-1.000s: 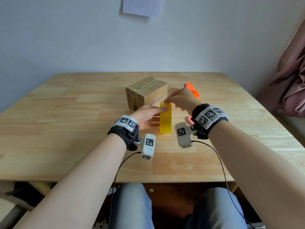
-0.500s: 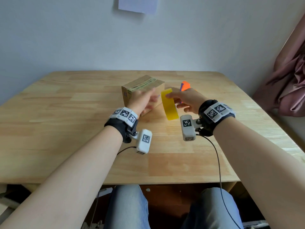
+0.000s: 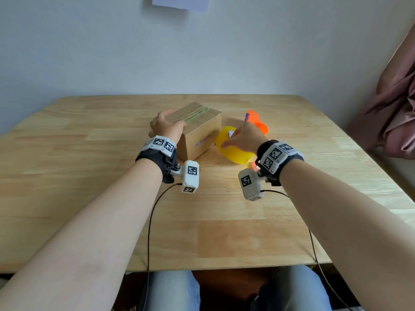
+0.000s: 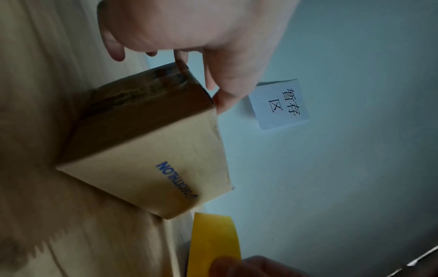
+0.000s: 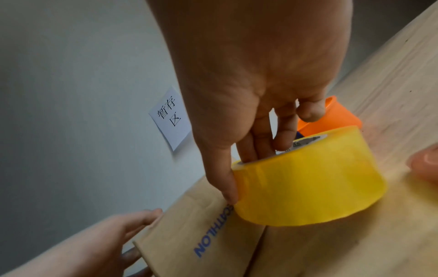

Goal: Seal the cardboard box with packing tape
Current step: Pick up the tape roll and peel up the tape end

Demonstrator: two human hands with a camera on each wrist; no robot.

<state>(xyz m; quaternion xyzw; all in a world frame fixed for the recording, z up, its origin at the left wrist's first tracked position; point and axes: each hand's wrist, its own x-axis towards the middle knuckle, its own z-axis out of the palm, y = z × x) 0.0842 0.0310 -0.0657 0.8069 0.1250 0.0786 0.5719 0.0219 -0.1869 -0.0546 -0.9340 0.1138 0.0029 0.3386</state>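
A small cardboard box [image 3: 202, 131] with blue print on its side stands mid-table; old tape runs along its top seam. My left hand [image 3: 167, 125] lies over its near-left top corner, fingers on the top and thumb down the side, holding it. In the left wrist view those fingers [image 4: 211, 80] reach over the box [image 4: 142, 150] edge. My right hand [image 3: 232, 140] grips a yellow roll of packing tape [image 3: 234, 153] just right of the box. Its fingers are in the core and its thumb is on the outer face [image 5: 308, 178]. The roll is tilted.
An orange tool [image 3: 257, 124] lies behind the roll. A small pink object [image 3: 253, 166] sits under my right wrist. A paper note [image 3: 179, 2] hangs on the wall behind. The wooden table [image 3: 89, 176] ends near my lap, and pink cloth [image 3: 395, 113] hangs at right.
My left hand left the tape roll and moved onto the box's top corner. My right hand lifted the upright roll, tipped it and carried it toward the box's right side.
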